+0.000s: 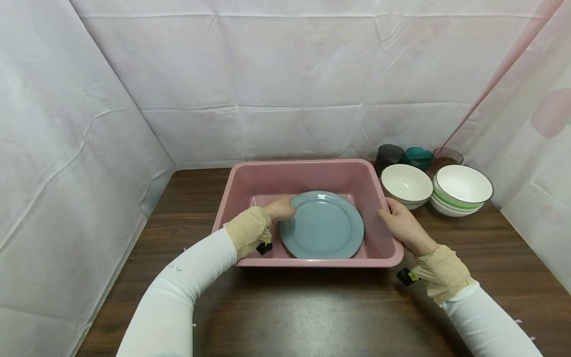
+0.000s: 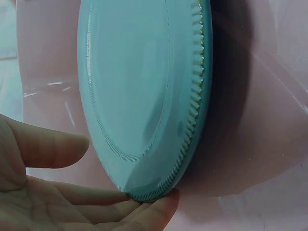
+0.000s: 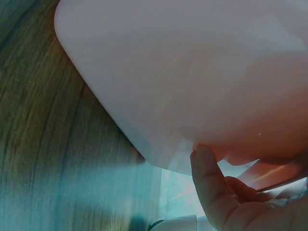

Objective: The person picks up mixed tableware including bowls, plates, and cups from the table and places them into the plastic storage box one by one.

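Note:
A pink plastic basin stands on the table with a blue-grey plate inside. Inside the basin, my left hand is at the plate's left edge. The left wrist view shows the fingers of that hand extended against the beaded rim of the plate, the thumb held apart from it. My right hand grips the basin's right rim. In the right wrist view its thumb lies against the basin wall, and the other fingers are partly hidden behind the rim.
Right of the basin stand a white bowl and a stack of bowls, one green-banded. Behind them are a dark cup, a teal cup and a reddish clear cup. Pale cloth hangs around the wooden table.

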`<state>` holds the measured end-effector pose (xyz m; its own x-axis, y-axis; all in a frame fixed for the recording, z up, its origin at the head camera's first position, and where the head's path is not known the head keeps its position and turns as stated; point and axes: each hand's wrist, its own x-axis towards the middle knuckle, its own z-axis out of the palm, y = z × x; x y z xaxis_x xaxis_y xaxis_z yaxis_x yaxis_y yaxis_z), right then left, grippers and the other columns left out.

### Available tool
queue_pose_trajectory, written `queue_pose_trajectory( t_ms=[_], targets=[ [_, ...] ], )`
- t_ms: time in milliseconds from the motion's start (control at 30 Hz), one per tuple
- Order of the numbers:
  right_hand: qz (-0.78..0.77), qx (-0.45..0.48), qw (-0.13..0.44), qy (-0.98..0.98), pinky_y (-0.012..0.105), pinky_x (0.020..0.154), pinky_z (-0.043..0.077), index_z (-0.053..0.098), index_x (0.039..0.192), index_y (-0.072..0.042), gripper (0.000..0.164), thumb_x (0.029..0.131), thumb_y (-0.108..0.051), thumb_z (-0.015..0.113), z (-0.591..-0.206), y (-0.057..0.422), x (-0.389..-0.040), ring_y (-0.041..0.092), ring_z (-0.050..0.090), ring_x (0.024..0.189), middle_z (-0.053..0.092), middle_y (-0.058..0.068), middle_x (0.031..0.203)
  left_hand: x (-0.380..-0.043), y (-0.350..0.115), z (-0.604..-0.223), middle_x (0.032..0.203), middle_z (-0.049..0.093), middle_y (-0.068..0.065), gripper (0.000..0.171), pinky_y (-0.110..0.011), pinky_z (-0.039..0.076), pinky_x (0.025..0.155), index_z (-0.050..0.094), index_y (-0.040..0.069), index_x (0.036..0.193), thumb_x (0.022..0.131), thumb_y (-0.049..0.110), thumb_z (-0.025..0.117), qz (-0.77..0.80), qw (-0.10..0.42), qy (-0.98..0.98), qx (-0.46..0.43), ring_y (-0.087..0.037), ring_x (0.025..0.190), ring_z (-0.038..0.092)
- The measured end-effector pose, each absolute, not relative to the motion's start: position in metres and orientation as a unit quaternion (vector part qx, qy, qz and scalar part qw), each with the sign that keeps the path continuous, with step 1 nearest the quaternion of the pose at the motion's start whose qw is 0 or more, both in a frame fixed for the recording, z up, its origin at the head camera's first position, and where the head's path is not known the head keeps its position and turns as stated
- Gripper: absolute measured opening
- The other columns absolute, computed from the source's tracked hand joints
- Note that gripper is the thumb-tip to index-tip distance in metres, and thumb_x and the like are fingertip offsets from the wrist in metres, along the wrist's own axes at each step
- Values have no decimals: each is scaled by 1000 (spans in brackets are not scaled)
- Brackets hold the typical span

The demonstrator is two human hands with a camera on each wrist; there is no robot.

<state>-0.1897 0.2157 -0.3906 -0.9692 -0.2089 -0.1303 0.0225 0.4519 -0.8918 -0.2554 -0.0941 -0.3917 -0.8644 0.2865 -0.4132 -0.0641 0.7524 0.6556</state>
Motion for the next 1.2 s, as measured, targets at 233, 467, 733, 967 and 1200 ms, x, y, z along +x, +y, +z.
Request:
queue_pose_trajectory(
  t_ms=[233,467,733,967,1200],
  targets=[
    [-522,-55,112,844,17,80,48,29,145,11,50,102,-14,34,-392,216,-190,33,52,118,47,31,135,-255,-93,-393,96,51,-13,19,-31,46,69,54,-3,98,85,-3,40,328,244,911,62,-24,81,49],
    [-520,-52,114,845,17,81,48,28,146,11,50,102,-14,34,-391,216,-190,35,51,120,46,32,137,-252,-92,-387,125,58,-20,47,-35,52,90,50,-8,134,90,7,48,333,242,909,60,-24,102,56],
    [-515,-40,120,848,24,85,50,28,147,8,50,103,-16,33,-391,216,-191,35,51,121,45,31,139,-249,-90,-363,157,31,-22,70,-44,24,121,26,-5,152,96,29,52,332,162,924,96,-33,147,28],
    [-517,-43,119,846,23,84,50,28,147,9,51,103,-16,33,-391,216,-191,34,52,121,46,31,138,-242,-104,-334,160,25,-17,73,-46,23,121,20,2,155,97,36,50,359,111,920,112,-30,149,24],
    [-515,-40,121,847,24,84,51,27,147,8,51,103,-16,34,-392,216,-191,34,53,119,46,30,138,-230,-136,-303,160,28,-13,74,-47,26,119,19,7,156,98,39,52,410,61,904,101,-31,147,29]
  ],
)
